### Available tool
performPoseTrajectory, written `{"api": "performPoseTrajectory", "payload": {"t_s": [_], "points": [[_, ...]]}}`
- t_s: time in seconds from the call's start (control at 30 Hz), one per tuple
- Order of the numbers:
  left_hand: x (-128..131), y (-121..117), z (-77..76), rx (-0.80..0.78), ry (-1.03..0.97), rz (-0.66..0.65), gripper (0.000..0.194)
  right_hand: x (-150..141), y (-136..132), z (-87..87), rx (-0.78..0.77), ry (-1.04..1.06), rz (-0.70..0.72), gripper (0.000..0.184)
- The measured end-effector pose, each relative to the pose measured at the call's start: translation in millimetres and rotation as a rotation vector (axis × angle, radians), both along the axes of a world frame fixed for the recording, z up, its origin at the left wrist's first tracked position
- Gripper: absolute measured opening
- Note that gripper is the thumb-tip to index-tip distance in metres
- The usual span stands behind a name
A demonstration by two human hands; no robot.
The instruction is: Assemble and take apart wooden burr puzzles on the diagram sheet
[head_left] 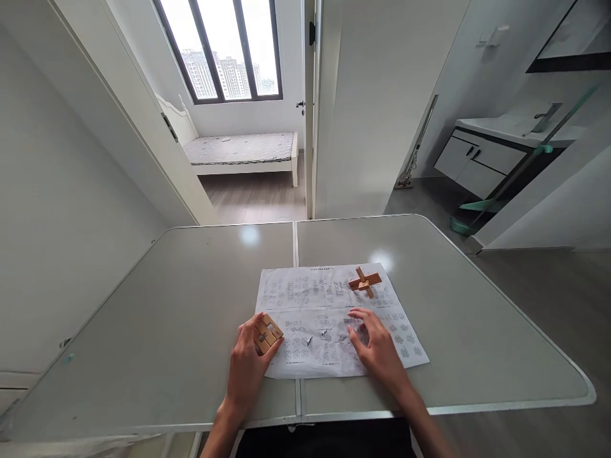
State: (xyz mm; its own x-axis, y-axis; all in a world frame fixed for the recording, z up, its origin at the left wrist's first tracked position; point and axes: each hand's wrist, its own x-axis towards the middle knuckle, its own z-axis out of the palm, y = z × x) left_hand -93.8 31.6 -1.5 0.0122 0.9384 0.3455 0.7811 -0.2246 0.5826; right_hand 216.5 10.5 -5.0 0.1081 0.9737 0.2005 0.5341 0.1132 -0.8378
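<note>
My left hand (pixel 249 356) is wrapped round a small wooden block puzzle (pixel 268 333) at the left edge of a printed sheet (pixel 305 305). Square pieces and gaps show on the puzzle's upper face. Over the sheet's right half, my right hand (pixel 375 346) has its fingers apart and bent, with nothing between them. Two small metallic pieces (pixel 309 341) lie on the paper between my hands, too small to name surely. Beyond my right hand, a wooden cross-shaped puzzle (pixel 365 282) of interlocked sticks rests near the sheet's top right corner.
The sheet lies on a grey folding table (pixel 200 305) with a metal rim and a centre seam (pixel 296 245). Past the table are a bed (pixel 243 149) under a window, an open door (pixel 382 108), a mop (pixel 420 143), a washbasin cabinet (pixel 482 159) and a green dustpan (pixel 462 226).
</note>
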Motion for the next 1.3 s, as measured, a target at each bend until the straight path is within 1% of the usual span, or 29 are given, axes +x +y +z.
{"api": "performPoseTrajectory", "payload": {"t_s": [0.1,0.2,0.3,0.37,0.43,0.5,0.6,0.63,0.67,0.73,0.83,0.9,1.03,1.07,1.13,1.2,1.3], "points": [[4.9,-2.6,5.1,0.018,-0.011,-0.086,0.055,12.1,30.5,6.8,-0.052,0.075,-0.032,0.029],[12.1,-5.4,9.8,0.017,-0.034,-0.176,0.057,22.1,54.3,5.4,-0.079,0.111,-0.091,0.034],[20.3,-6.5,11.1,-0.002,-0.049,-0.243,0.059,30.5,68.2,-0.9,-0.082,0.132,-0.140,0.036],[25.8,-5.7,10.5,-0.014,-0.050,-0.290,0.062,33.4,71.1,-3.8,-0.090,0.136,-0.166,0.038],[30.9,-4.1,9.9,-0.023,-0.047,-0.339,0.065,32.0,67.6,-3.0,-0.098,0.132,-0.164,0.037],[35.4,-1.9,10.1,-0.038,-0.043,-0.377,0.069,25.2,57.6,1.9,-0.098,0.124,-0.115,0.033],[41.4,1.8,12.4,-0.067,-0.032,-0.428,0.072,8.3,35.3,13.9,-0.109,0.110,0.063,0.025],[43.3,3.2,13.3,-0.075,-0.027,-0.449,0.072,2.3,27.9,18.0,-0.105,0.074,0.164,0.027],[45.1,4.6,14.2,-0.081,-0.023,-0.471,0.070,-3.2,21.4,21.6,-0.094,0.036,0.249,0.030],[48.4,7.4,15.5,-0.096,-0.017,-0.511,0.067,-12.2,12.1,26.8,-0.047,-0.012,0.358,0.044],[51.2,10.9,16.6,-0.122,-0.008,-0.555,0.064,-20.8,8.8,28.8,-0.028,-0.055,0.464,0.064],[50.4,12.4,17.3,-0.137,0.007,-0.572,0.069,-24.6,11.4,27.0,-0.019,-0.072,0.514,0.071],[39.9,14.8,19.6,-0.129,0.052,-0.547,0.091,-30.6,17.4,21.0,0.005,-0.096,0.554,0.079],[35.7,15.7,20.0,-0.121,0.063,-0.533,0.094,-31.7,18.1,19.7,0.009,-0.104,0.556,0.080],[26.5,18.0,20.6,-0.109,0.088,-0.524,0.091,-33.4,18.1,18.1,0.006,-0.126,0.546,0.080],[17.3,20.4,21.1,-0.105,0.096,-0.529,0.079,-34.2,16.7,18.1,-0.007,-0.138,0.521,0.075],[6.2,21.7,23.7,-0.116,0.024,-0.507,0.069,-33.7,12.0,21.8,-0.024,-0.086,0.466,0.071]]}}
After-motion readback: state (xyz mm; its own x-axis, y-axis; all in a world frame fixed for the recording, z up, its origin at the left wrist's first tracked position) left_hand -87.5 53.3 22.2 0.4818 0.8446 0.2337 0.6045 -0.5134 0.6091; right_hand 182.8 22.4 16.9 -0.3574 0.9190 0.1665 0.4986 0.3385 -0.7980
